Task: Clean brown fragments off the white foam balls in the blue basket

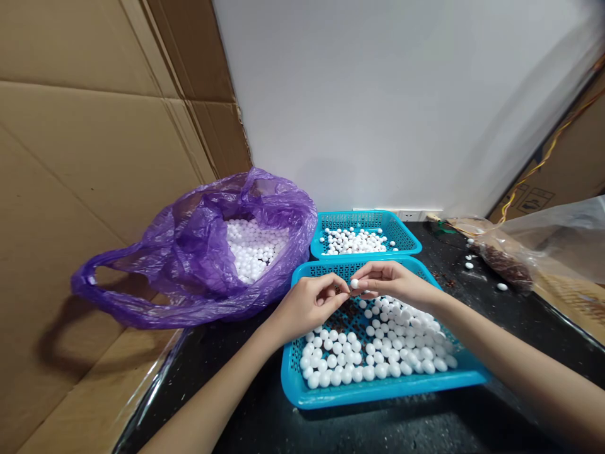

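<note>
Both my hands meet over the near blue basket (378,389), which holds several white balls (378,353) and some dark bits. My right hand (392,282) pinches one small white ball (354,284) between its fingertips. My left hand (314,301) has its fingers curled and pinched right beside that ball, touching it or something tiny that I cannot make out. A second blue basket (406,234) behind the first also holds white balls.
A purple plastic bag (198,258) full of white balls lies to the left on the black table (496,315). Cardboard sheets (94,157) stand at left. A clear bag (543,246) with dark pieces and stray balls lies at right. A white wall stands behind.
</note>
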